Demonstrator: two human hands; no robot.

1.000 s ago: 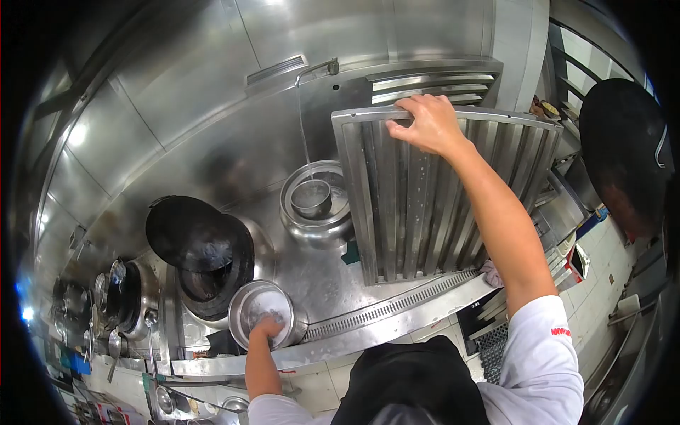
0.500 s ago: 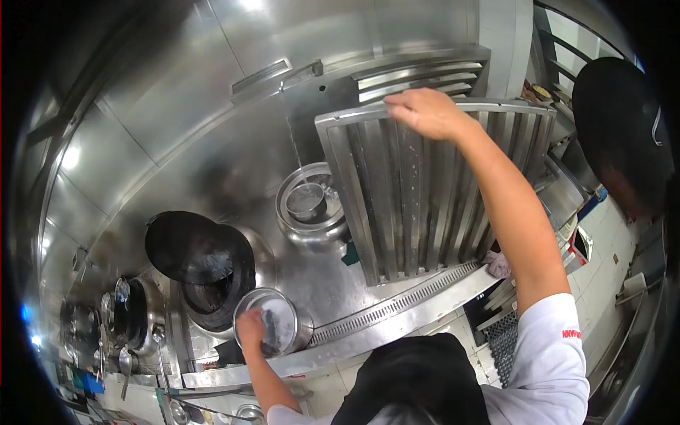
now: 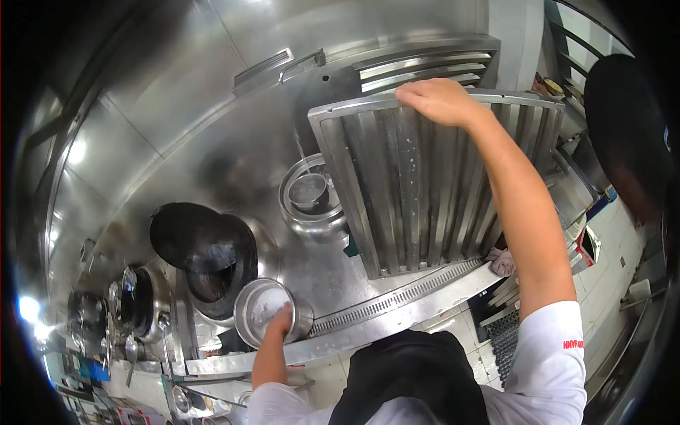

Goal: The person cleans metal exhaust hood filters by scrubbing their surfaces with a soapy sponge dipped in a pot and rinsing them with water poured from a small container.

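Observation:
My right hand (image 3: 443, 101) is wrapped over the top edge of a metal baffle filter (image 3: 407, 191), a ridged grease panel. The filter stands tilted on the steel counter, its lower edge by the slotted drain strip. Down at the left, my left hand (image 3: 282, 320) reaches into a steel pot (image 3: 244, 312) of whitish, sudsy water. Its fingers are mostly hidden at the pot's right inner side, and whatever they hold does not show.
Behind the filter, water runs from a wall tap (image 3: 301, 62) toward a wide pot (image 3: 287, 205) with a smaller steel bowl (image 3: 309, 190) in it. A black wok (image 3: 191, 234) leans over a burner. A pinkish cloth (image 3: 501, 262) lies by the filter's lower right corner.
My left hand has moved from the left side of the sudsy pot to its right side. The dark green pad seen at its fingers is now out of sight. My right hand still grips the filter.

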